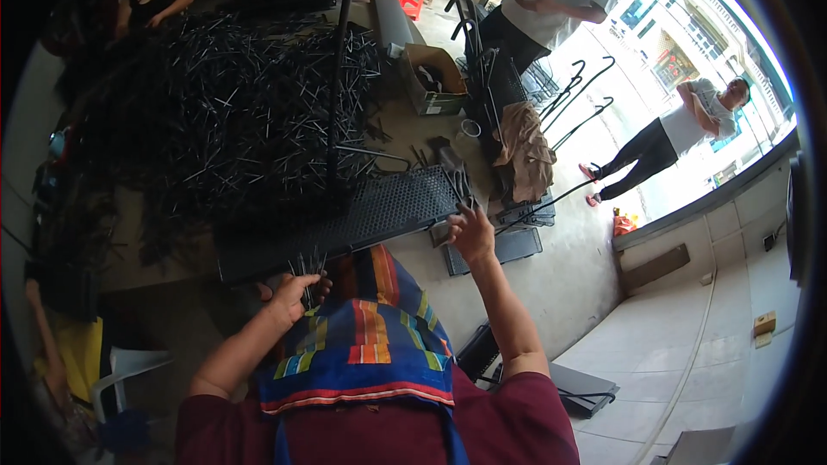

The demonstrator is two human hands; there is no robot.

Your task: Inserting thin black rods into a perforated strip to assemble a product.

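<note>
My left hand (297,294) is closed around a bundle of thin dark metal rods (306,269), whose ends stick up past the fingers. It is beside the near edge of a long black perforated metal panel (379,211) lying crosswise before me. My right hand (471,232) is at the panel's right end, fingers bent and partly blurred. Several thin rods (465,185) show just above its fingertips; whether the fingers grip them is unclear. A striped blue, orange and green cloth (370,336) covers my lap.
A large heap of dark metal rods (233,103) spreads beyond the panel. A cardboard box (435,77), brown crumpled paper (524,151) and hooked black bars (577,95) stand to the right. A person (702,112) stands at the doorway; others sit or stand at the back.
</note>
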